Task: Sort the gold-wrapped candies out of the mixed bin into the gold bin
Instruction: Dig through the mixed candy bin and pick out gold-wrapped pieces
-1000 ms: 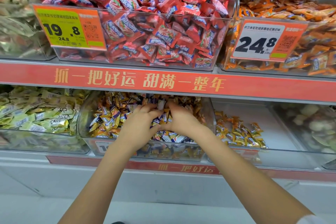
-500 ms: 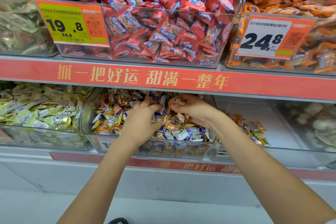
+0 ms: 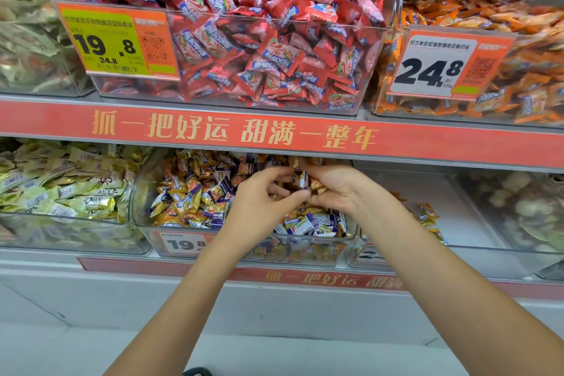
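The clear mixed bin (image 3: 308,251) on the lower shelf holds orange-gold, purple and white wrapped candies (image 3: 195,195). Both my hands are inside it, raised just above the pile. My right hand (image 3: 338,189) is cupped, palm to the left, and grips a small bunch of candies (image 3: 309,182), some orange-gold and one white and blue. My left hand (image 3: 262,201) faces it with loosely curled fingers; its thumb touches the right hand's fingers, and I see no candy in it. To the right, a nearly bare clear bin (image 3: 476,223) has a few orange-gold candies (image 3: 427,213).
A bin of pale gold candies (image 3: 61,192) stands left of the mixed bin. The red shelf strip (image 3: 274,134) overhangs the lower bins closely. Above it are bins of red candies (image 3: 259,40) and orange candies (image 3: 503,49). A bin of pale round sweets (image 3: 525,210) is far right.
Both hands have lifted out of the pile and come together. The right hand has turned palm-left with candies gathered in it. The camera has moved closer.
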A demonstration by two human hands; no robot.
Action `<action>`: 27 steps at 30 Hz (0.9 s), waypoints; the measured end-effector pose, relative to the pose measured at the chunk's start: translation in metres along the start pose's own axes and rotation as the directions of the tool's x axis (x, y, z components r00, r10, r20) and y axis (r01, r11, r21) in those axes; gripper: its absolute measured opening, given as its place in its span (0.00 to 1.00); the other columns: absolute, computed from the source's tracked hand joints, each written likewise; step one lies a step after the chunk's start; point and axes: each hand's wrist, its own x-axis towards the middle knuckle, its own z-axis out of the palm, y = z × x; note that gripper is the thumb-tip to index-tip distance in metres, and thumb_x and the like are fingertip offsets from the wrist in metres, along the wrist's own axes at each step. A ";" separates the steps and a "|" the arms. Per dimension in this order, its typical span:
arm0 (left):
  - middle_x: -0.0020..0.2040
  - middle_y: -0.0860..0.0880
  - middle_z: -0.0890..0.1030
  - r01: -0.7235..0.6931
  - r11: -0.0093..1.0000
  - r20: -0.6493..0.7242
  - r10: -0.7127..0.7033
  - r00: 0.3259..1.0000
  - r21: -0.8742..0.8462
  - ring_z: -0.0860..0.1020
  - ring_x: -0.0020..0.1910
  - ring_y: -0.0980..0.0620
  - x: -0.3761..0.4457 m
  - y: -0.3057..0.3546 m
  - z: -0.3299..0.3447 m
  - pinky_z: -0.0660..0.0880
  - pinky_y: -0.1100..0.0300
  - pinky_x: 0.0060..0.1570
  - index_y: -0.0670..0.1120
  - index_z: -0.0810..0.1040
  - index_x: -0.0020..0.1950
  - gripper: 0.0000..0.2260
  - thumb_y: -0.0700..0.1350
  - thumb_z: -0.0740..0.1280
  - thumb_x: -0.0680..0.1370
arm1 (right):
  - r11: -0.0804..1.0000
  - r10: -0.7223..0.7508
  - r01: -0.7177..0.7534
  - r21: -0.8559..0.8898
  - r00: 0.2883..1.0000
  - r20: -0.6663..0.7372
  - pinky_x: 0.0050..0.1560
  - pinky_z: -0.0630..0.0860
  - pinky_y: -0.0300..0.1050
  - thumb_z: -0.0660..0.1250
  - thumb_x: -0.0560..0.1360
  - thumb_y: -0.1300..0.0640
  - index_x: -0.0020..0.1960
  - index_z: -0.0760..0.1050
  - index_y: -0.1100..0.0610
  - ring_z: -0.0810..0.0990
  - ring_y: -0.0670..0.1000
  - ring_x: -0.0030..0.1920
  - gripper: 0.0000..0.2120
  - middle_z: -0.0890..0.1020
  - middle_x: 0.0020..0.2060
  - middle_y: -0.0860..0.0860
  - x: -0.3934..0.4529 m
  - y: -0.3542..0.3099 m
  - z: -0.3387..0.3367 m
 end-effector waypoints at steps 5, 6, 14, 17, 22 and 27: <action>0.37 0.53 0.82 0.035 0.999 -0.133 -0.036 0.990 -0.016 0.80 0.35 0.60 -0.001 -0.002 0.008 0.76 0.69 0.36 0.44 0.81 0.52 0.08 0.43 0.72 0.74 | 0.999 0.039 -0.041 0.023 0.997 0.069 0.45 0.75 0.42 0.65 0.78 0.59 0.51 0.74 0.61 0.80 0.54 0.47 0.05 0.80 0.46 0.57 -0.009 0.008 0.003; 0.36 0.51 0.82 0.061 0.998 -0.130 -0.064 0.990 -0.027 0.81 0.35 0.58 0.000 -0.004 0.006 0.77 0.68 0.37 0.42 0.81 0.52 0.07 0.42 0.71 0.74 | 0.998 0.043 -0.046 0.039 0.997 0.063 0.40 0.75 0.41 0.65 0.78 0.60 0.51 0.73 0.61 0.78 0.52 0.43 0.05 0.78 0.45 0.57 -0.012 0.009 0.003; 0.41 0.52 0.80 0.267 0.957 -0.104 -0.279 0.955 -0.115 0.80 0.41 0.54 0.013 -0.023 -0.033 0.79 0.55 0.48 0.41 0.78 0.58 0.13 0.44 0.69 0.76 | 0.975 0.074 -0.072 0.209 0.997 -0.002 0.35 0.79 0.41 0.66 0.76 0.62 0.55 0.72 0.63 0.73 0.54 0.41 0.09 0.73 0.52 0.59 -0.034 0.002 -0.013; 0.39 0.53 0.79 0.170 0.984 -0.097 -0.164 0.982 0.051 0.76 0.39 0.59 0.013 -0.025 -0.028 0.74 0.67 0.40 0.43 0.81 0.53 0.08 0.43 0.69 0.75 | 0.946 0.076 -0.100 0.309 0.993 0.088 0.30 0.75 0.37 0.63 0.78 0.61 0.49 0.74 0.63 0.74 0.52 0.36 0.04 0.77 0.44 0.60 -0.055 0.000 -0.024; 0.37 0.55 0.78 0.074 0.979 -0.068 -0.062 0.996 0.189 0.75 0.35 0.59 0.008 -0.023 -0.016 0.72 0.71 0.36 0.46 0.81 0.51 0.05 0.41 0.69 0.76 | 0.952 -0.043 0.022 0.305 0.997 0.060 0.29 0.71 0.36 0.66 0.72 0.60 0.49 0.73 0.62 0.73 0.49 0.30 0.07 0.79 0.39 0.58 -0.085 -0.001 -0.064; 0.38 0.57 0.76 0.059 0.948 -0.058 -0.043 0.997 0.313 0.75 0.38 0.59 0.008 -0.026 -0.014 0.74 0.60 0.44 0.44 0.81 0.55 0.09 0.42 0.68 0.76 | 0.982 -0.120 0.139 0.127 0.982 -0.149 0.31 0.78 0.38 0.65 0.75 0.61 0.47 0.72 0.60 0.76 0.51 0.36 0.03 0.77 0.41 0.57 -0.067 0.002 -0.126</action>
